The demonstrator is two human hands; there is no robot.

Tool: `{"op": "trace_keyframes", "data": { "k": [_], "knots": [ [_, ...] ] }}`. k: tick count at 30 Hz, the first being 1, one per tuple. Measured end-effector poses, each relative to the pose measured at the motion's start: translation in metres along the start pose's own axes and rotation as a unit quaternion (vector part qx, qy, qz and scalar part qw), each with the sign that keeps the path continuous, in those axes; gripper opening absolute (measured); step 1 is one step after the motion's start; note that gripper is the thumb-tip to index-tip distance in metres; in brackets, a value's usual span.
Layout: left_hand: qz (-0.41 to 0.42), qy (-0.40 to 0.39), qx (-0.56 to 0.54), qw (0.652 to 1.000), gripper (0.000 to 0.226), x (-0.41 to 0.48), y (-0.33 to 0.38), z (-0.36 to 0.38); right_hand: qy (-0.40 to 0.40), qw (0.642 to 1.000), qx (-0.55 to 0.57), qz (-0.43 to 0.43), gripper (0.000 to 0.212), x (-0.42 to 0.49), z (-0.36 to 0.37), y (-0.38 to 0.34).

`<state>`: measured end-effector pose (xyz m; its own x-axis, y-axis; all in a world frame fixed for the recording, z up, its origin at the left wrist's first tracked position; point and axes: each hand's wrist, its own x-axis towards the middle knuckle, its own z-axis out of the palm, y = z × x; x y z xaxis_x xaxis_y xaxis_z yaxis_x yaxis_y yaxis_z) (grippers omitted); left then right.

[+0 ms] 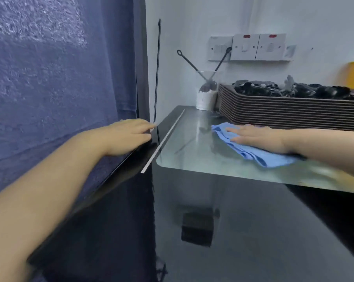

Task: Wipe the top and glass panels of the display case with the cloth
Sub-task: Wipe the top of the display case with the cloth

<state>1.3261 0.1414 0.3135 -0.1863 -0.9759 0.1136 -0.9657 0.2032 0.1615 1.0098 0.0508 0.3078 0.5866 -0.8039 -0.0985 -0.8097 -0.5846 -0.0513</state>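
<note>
Blue cloth (pixel 251 147) lies partly hidden under the flat right hand (pixel 259 137).

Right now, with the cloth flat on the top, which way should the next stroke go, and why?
Probably sweep the right hand, pressing the crumpled blue cloth flat, toward the near edge of the shiny display case top. The stacked brown trays block the far side, and the left hand braces the left edge.

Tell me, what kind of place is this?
Probably the back of a shop or café. A display case with a glass top is being wiped with a blue cloth; a tall stack of serving trays sits on it, by a cup of utensils.
</note>
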Motion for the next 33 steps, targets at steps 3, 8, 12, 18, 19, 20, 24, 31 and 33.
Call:
{"op": "trace_keyframes", "data": {
  "k": [3,8,12,18,19,20,24,31,33],
  "knots": [
    [0.032,-0.026,-0.021,0.999,0.047,0.033,-0.007,0.014,0.006,0.996,-0.051,0.076,0.058,0.029,0.001,-0.032],
    [0.043,-0.048,-0.010,0.998,0.047,0.062,-0.015,0.024,-0.017,0.984,-0.029,-0.174,0.060,-0.029,0.015,-0.095],
    [0.070,-0.050,-0.039,0.996,0.047,0.063,-0.014,0.022,-0.010,0.943,0.001,-0.333,0.063,-0.067,0.006,-0.068],
    [0.195,-0.048,-0.037,0.979,0.050,0.090,0.024,0.011,-0.019,0.997,0.064,-0.049,0.056,-0.020,-0.002,-0.003],
    [0.225,-0.054,-0.013,0.973,0.047,0.099,0.037,0.008,-0.012,0.999,0.046,-0.020,0.060,-0.016,0.000,-0.005],
    [0.255,-0.049,0.013,0.966,0.047,0.109,0.051,0.003,-0.011,1.000,0.021,-0.010,0.063,-0.019,0.001,-0.012],
    [0.309,0.001,0.078,0.948,0.070,0.139,0.088,-0.012,-0.013,0.993,-0.010,-0.118,0.064,-0.094,0.013,-0.033],
    [0.279,0.020,0.135,0.950,0.072,0.172,0.085,0.021,-0.041,0.998,0.044,-0.009,0.064,-0.145,0.003,0.073],
    [0.285,0.022,0.102,0.953,0.073,0.174,0.080,0.026,-0.035,0.997,0.041,0.060,0.059,-0.121,0.003,0.091]
  ]
}}
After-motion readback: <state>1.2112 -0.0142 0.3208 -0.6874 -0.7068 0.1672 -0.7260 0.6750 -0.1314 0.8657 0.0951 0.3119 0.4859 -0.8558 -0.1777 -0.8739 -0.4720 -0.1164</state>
